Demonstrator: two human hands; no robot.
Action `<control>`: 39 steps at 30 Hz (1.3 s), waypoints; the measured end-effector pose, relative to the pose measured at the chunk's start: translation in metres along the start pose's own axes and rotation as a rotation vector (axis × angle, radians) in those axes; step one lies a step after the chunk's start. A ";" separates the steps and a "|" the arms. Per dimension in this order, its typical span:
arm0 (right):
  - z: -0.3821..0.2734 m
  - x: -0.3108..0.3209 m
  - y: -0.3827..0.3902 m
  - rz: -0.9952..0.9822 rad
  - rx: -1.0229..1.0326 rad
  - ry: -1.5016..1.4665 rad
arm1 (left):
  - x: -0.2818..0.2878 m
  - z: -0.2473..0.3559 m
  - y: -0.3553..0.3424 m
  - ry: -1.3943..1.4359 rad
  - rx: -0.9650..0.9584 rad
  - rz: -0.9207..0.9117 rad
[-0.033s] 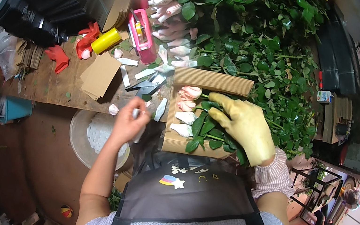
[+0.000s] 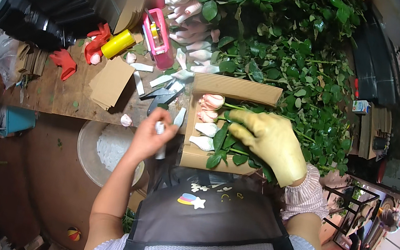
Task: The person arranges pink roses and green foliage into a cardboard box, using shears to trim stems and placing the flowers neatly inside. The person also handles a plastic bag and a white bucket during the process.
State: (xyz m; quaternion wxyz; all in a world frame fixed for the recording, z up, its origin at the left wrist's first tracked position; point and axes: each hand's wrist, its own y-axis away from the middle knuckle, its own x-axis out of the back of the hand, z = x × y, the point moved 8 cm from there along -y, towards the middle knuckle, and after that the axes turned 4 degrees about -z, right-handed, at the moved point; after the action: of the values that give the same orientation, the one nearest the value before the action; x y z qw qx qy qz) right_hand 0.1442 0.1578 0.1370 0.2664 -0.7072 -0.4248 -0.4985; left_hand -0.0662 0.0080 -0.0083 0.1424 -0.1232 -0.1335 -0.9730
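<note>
My bare left hand point(image 2: 152, 134) is closed round a white foam net sleeve point(image 2: 160, 128), just left of the corrugated cardboard wrap. White material also shows below the fist. My right hand point(image 2: 271, 146), in a pale yellow rubber glove, lies over the rose stems with its fingers stretched out and apart. Inside the cardboard wrap point(image 2: 238, 88), the roses lie in a column with heads to the left. Pink rose heads point(image 2: 212, 101) at the top are bare; white net sleeves point(image 2: 202, 143) cover the lower heads. Green leaves point(image 2: 221, 139) spread under my gloved fingers.
A large heap of leafy stems point(image 2: 292, 50) with sleeved heads covers the table's back. Scissors point(image 2: 163, 92), a pink tape dispenser point(image 2: 157, 38), a yellow roll point(image 2: 118, 45) and brown cards point(image 2: 110, 83) lie to the left. A tub of white pieces point(image 2: 111, 150) stands below the table edge.
My left hand has shifted a little to the right, toward the cardboard wrap, with the white sleeve showing more. The gloved fingers have lifted or shifted slightly over the stems, uncovering more leaf and stem.
</note>
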 end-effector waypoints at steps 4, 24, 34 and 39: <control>0.010 -0.076 0.002 -0.452 -0.050 0.203 | -0.048 0.015 -0.021 -0.111 0.086 -0.199; -0.012 -0.064 0.004 -0.541 0.024 0.048 | -0.010 0.009 0.013 -0.041 0.096 -0.145; -0.006 -0.093 0.002 -0.709 -0.054 0.143 | -0.064 0.001 -0.006 0.008 0.111 -0.424; -0.006 -0.093 0.001 -0.709 -0.062 0.137 | -0.070 0.010 0.002 0.150 0.125 -0.288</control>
State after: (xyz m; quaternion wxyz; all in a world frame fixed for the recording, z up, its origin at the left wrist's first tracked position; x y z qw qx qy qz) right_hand 0.1289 0.1208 0.0527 0.0831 -0.4888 -0.6095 -0.6186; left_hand 0.0009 0.0264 -0.0183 0.0184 -0.0207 -0.1991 -0.9796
